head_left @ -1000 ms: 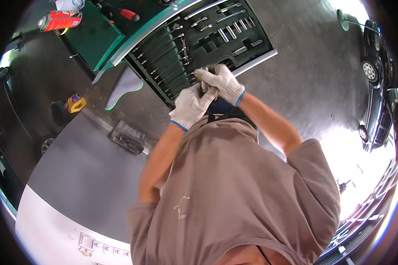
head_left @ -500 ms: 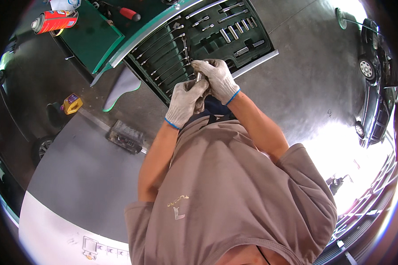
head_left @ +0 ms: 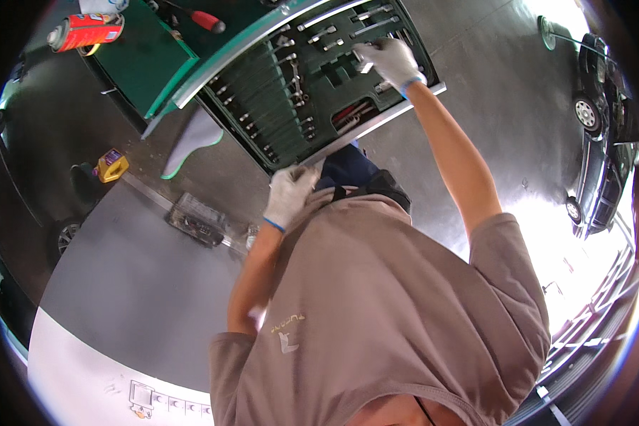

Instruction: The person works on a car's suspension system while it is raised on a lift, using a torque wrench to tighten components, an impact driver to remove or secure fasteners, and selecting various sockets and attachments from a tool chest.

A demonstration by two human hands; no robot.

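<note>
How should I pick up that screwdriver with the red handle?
Probably best to take the red-handled screwdriver around its thick handle, from above and the person's side. It lies on the green cabinet with the handle's dark end slanting toward the person and rightward; the thin shaft points away.

small yellow lettering (head_left: pixel 287 324) above a pale mark (head_left: pixel 287 343) on the brown shirt (head_left: pixel 405 298), printed label (head_left: pixel 111 33) on a red can (head_left: pixel 85 34)
</note>
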